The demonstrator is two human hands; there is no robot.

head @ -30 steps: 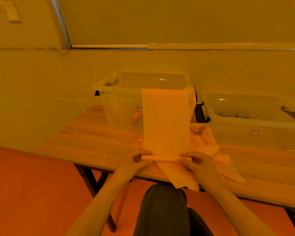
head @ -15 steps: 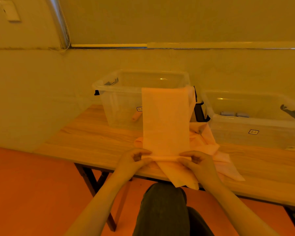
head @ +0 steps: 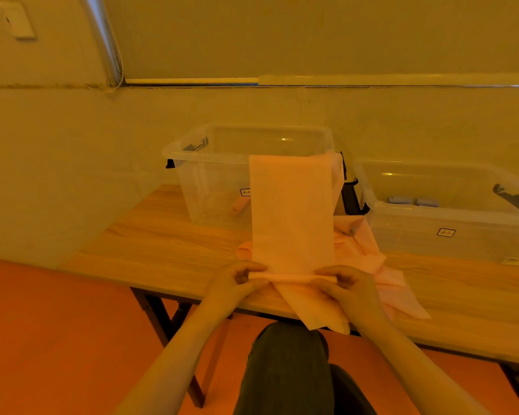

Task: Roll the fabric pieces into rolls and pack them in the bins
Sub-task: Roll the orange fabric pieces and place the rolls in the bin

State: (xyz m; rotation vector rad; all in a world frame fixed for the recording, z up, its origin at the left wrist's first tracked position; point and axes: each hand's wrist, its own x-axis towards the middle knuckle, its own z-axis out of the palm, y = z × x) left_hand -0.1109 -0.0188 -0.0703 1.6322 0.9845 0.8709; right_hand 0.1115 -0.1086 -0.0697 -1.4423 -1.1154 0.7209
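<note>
One strip: long pale pink fabric strip (head: 291, 211), thin, smooth, its near end rolled into a slim tube.
Axis: lengthwise away from the person, far end draped over the clear plastic bin (head: 210, 175); tube crosswise.
Grip: left hand (head: 237, 283) and right hand (head: 345, 284) pinch the tube's ends.
Place: wooden table (head: 162, 250) front edge, atop loose pink fabric pieces (head: 381, 274).

wall (head: 57, 175) pale, tiled | floor (head: 42, 339) orange | table (head: 162, 244) wood (dark folding legs) | warm yellow light
</note>
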